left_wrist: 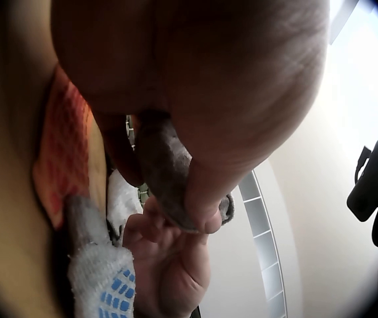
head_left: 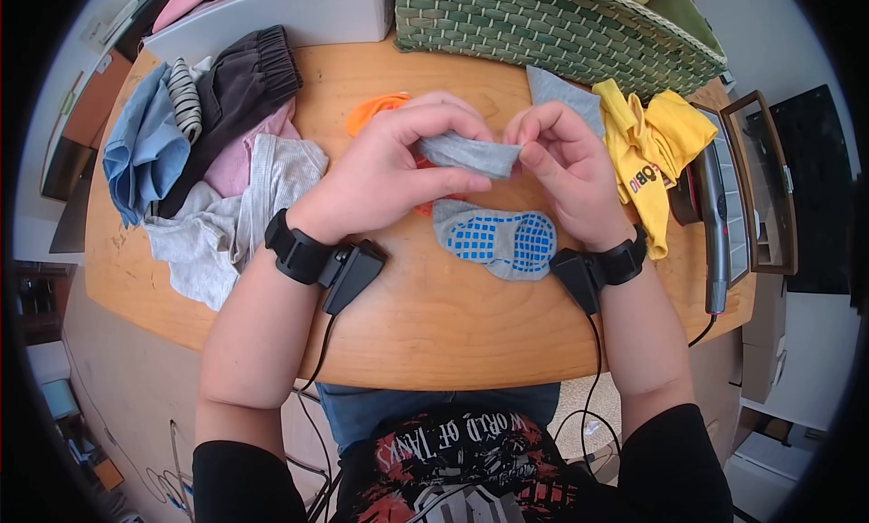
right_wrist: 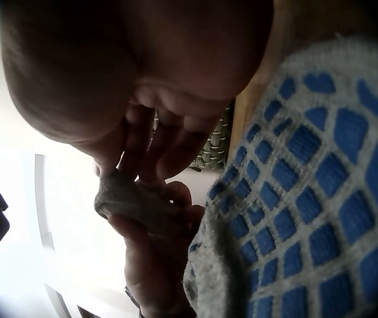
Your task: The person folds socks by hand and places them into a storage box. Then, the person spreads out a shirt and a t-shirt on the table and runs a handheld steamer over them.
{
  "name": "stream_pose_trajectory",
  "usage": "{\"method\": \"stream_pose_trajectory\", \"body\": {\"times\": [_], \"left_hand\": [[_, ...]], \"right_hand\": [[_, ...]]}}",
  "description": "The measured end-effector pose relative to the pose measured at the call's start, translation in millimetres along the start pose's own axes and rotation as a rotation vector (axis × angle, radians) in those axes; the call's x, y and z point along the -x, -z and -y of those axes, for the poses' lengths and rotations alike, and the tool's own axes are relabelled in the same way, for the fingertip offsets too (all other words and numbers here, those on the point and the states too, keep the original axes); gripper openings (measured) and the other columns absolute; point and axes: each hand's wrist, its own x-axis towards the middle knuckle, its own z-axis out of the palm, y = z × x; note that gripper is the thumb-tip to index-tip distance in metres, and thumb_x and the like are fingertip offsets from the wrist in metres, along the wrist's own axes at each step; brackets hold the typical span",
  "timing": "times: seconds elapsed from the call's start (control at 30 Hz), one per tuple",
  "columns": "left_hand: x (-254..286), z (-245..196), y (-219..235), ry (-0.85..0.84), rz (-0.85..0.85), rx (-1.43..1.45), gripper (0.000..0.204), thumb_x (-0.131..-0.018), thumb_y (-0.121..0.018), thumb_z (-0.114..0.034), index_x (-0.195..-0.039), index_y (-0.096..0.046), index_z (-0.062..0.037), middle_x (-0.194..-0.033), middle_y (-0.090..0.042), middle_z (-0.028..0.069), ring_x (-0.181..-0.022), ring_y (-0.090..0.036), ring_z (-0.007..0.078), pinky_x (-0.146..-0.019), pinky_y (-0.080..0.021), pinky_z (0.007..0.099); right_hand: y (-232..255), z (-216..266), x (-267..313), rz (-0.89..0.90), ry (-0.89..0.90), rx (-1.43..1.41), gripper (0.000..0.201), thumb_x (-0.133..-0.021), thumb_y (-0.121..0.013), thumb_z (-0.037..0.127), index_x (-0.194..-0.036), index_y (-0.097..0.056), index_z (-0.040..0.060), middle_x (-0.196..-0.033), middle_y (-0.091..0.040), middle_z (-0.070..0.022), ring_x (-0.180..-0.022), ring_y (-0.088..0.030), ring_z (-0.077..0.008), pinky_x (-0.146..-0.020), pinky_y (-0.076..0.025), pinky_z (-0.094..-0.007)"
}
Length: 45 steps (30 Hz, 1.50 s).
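A small grey sock (head_left: 469, 155) is held up between both hands over the middle of the table. The left hand (head_left: 398, 165) grips its rolled body, thumb below and fingers above. At the other end the right hand (head_left: 577, 174) pinches the edge between thumb and fingers. Just below them a second grey sock (head_left: 496, 240) lies flat on the wood, its sole with blue grip squares facing up. Partly hidden behind the left hand is an orange cloth piece (head_left: 373, 112); a red-orange patterned part (left_wrist: 68, 149) shows in the left wrist view.
Blue, dark, pink and light grey clothes (head_left: 226, 174) are piled at the left. Yellow clothing (head_left: 647, 143) and a grey cloth (head_left: 563, 95) lie at the right. A green woven basket (head_left: 543, 25) and white bin (head_left: 299, 20) stand behind. A corded hair straightener (head_left: 715, 224) lies at the right edge.
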Motion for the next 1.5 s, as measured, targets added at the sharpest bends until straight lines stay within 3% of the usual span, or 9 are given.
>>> {"method": "stream_pose_trajectory", "body": {"times": [0.27,0.4,0.47,0.77,0.87,0.97,1.13,1.27,1.5], "left_hand": [[-2.3,-8.6,-3.3,-0.134,-0.127,-0.366,0.035,-0.078,-0.081,0.002,-0.11,-0.066,0.0002,-0.11,-0.065,0.0067,-0.101,-0.062,0.0152,-0.089,-0.051,0.0278],[-2.7,-4.3,-7.2,-0.036,-0.171,-0.289,0.035,-0.081,-0.078,0.004,-0.114,-0.066,0.002,-0.112,-0.066,0.0069,-0.105,-0.063,0.0143,-0.093,-0.052,0.0273],[-5.2,2.4,-8.4,-0.04,-0.312,-0.011,0.033,-0.083,-0.078,0.0,-0.115,-0.07,-0.0013,-0.11,-0.071,0.0081,-0.091,-0.067,0.0123,-0.079,-0.055,0.0266],[-4.8,-1.1,2.2,0.07,-0.386,-0.133,0.034,-0.083,-0.083,-0.004,-0.114,-0.071,0.0008,-0.092,-0.075,0.0025,-0.074,-0.063,0.003,-0.067,-0.053,0.0188],[-4.4,-9.5,3.6,0.222,-0.31,-0.147,0.033,-0.089,-0.073,0.003,-0.121,-0.064,0.0056,-0.109,-0.073,0.0101,-0.097,-0.071,0.0132,-0.085,-0.058,0.0241],[-4.2,1.6,-0.9,0.144,-0.283,0.045,0.033,-0.086,-0.081,-0.007,-0.116,-0.068,0.0026,-0.094,-0.074,0.0046,-0.078,-0.066,0.0047,-0.07,-0.054,0.0195],[-5.0,-5.5,-4.7,0.137,-0.248,0.206,0.032,-0.089,-0.078,-0.007,-0.117,-0.066,0.0034,-0.099,-0.073,0.0049,-0.086,-0.068,0.007,-0.076,-0.056,0.0212],[-3.7,-6.0,5.1,0.245,-0.27,0.258,0.027,-0.091,-0.076,-0.007,-0.114,-0.067,0.003,-0.098,-0.072,0.0041,-0.088,-0.068,0.008,-0.08,-0.057,0.0233],[-2.8,-1.1,-2.5,0.203,-0.214,0.248,0.02,-0.092,-0.076,-0.009,-0.108,-0.068,0.0015,-0.094,-0.073,0.0043,-0.083,-0.069,0.0076,-0.076,-0.057,0.022]], "right_hand": [[-21.1,9.5,-0.3,-0.159,-0.109,-0.042,0.035,-0.091,-0.071,-0.002,-0.121,-0.054,0.0019,-0.115,-0.062,-0.0055,-0.102,-0.06,-0.0115,-0.089,-0.053,-0.0267],[-11.9,2.0,-0.9,-0.132,-0.05,0.011,0.037,-0.088,-0.072,-0.007,-0.119,-0.054,0.0006,-0.112,-0.065,-0.0092,-0.101,-0.067,-0.0152,-0.086,-0.058,-0.0279],[-9.1,2.2,-2.0,-0.166,-0.031,-0.015,0.035,-0.089,-0.071,-0.007,-0.118,-0.053,0.0002,-0.11,-0.066,-0.0101,-0.1,-0.068,-0.0163,-0.084,-0.06,-0.0286],[-6.4,8.2,-0.7,-0.228,-0.082,0.048,0.026,-0.091,-0.07,-0.004,-0.111,-0.053,-0.0005,-0.107,-0.067,-0.012,-0.093,-0.07,-0.0153,-0.08,-0.061,-0.0286],[-6.0,7.1,-1.0,-0.226,-0.09,0.05,0.024,-0.092,-0.071,-0.003,-0.109,-0.054,-0.0003,-0.108,-0.067,-0.0123,-0.096,-0.07,-0.0151,-0.078,-0.062,-0.0282],[-8.9,4.6,-3.0,-0.235,-0.09,-0.048,0.025,-0.092,-0.071,-0.001,-0.111,-0.055,-0.0012,-0.109,-0.068,-0.0121,-0.098,-0.07,-0.0155,-0.077,-0.062,-0.0274],[-12.0,8.1,-4.2,-0.217,-0.06,0.011,0.031,-0.094,-0.069,0.001,-0.123,-0.055,-0.0017,-0.111,-0.068,-0.0099,-0.097,-0.069,-0.0155,-0.077,-0.062,-0.0287],[-7.8,6.6,-4.5,-0.278,-0.106,-0.025,0.031,-0.095,-0.068,0.001,-0.123,-0.056,-0.0016,-0.112,-0.068,-0.0102,-0.098,-0.069,-0.0151,-0.077,-0.062,-0.0292],[-15.4,9.9,-2.5,-0.201,-0.112,0.054,0.035,-0.087,-0.078,0.003,-0.119,-0.061,0.0013,-0.107,-0.07,-0.0065,-0.093,-0.069,-0.011,-0.08,-0.06,-0.026]]}}
